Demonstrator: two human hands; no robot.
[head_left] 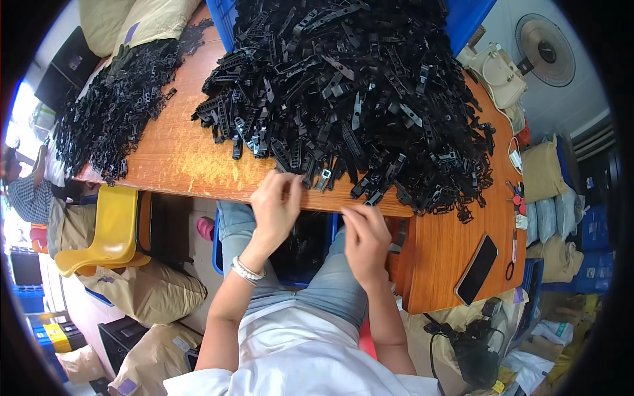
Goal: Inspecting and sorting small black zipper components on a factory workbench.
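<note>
A big heap of black plastic clips [343, 99] spreads over the wooden table [218, 155] in front of me. At the table's front edge, my left hand [276, 206] has its fingers curled together beside the nearest clips. My right hand [368, 241] is a little lower and to the right, just off the edge, fingers bent into a pinch. Whatever either hand may hold is too small or hidden to make out. The hands are apart. Below them, between my knees, a blue crate [218, 247] contains dark pieces.
A second pile of small black parts [122, 109] lies at the table's left. A blue bin [221, 20] backs the main heap. On the right are a phone [477, 269], scissors [510, 264] and a fan [545, 49]. A yellow chair [109, 228] stands left, near brown sacks [155, 294].
</note>
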